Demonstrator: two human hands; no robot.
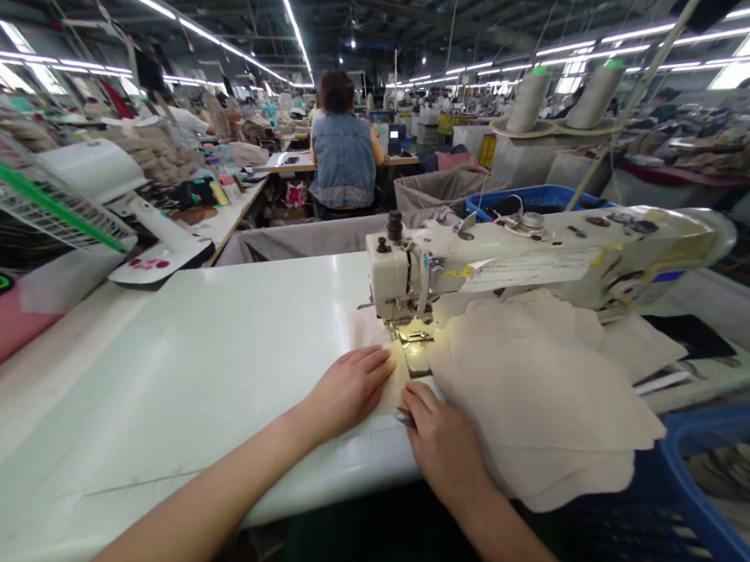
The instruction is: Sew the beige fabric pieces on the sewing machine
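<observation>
A light beige fabric piece (394, 388) lies under the needle area of a white sewing machine (394, 276). My left hand (355, 385) rests on that piece, its fingers together and pressed flat near the presser foot. Just right of it, my right hand (437, 433) is closed at the fabric's near edge, with a small dark pointed tool (406, 416) showing under its fingers; the hand hides most of it. Right of the needle, a stack of beige fabric panels (535, 389) spreads over the machine bed, close beside my right hand.
A blue basket (674, 443) stands at the lower right. At the left are a white fan (94, 171) and its green-edged guard. Thread cones (528, 103) stand behind the machine. Ahead, a person in a denim vest (344, 159) sits facing away.
</observation>
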